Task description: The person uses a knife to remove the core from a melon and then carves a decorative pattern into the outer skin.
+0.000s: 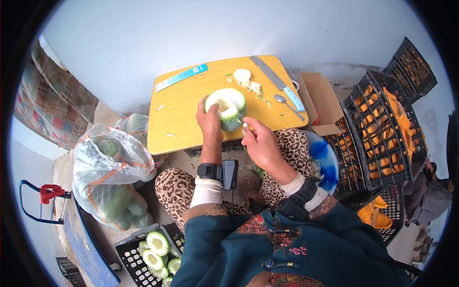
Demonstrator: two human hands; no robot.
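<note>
A hollowed green-skinned melon piece point(230, 123) with a white inside stands at the front edge of the yellow table point(181, 110). My left hand point(210, 119) grips its left side, with the thumb over the rim. In my right hand point(260, 141) is a small knife point(240, 117), its white handle between the fingers and its thin blade against the melon's right rim. Behind the melon lie a round white piece point(242, 75) and cut scraps point(252, 87). A large knife point(275, 76) with a blue handle and a spoon point(287, 104) rest on the right.
A blue packet point(181, 77) lies at the table's back left. Right of the table stand a cardboard box point(321, 103), a blue basin point(329, 160) and black crates point(375, 177) of orange pieces. On the left are a bag of melons point(112, 177) and a crate point(131, 258) holding cut rings point(158, 243).
</note>
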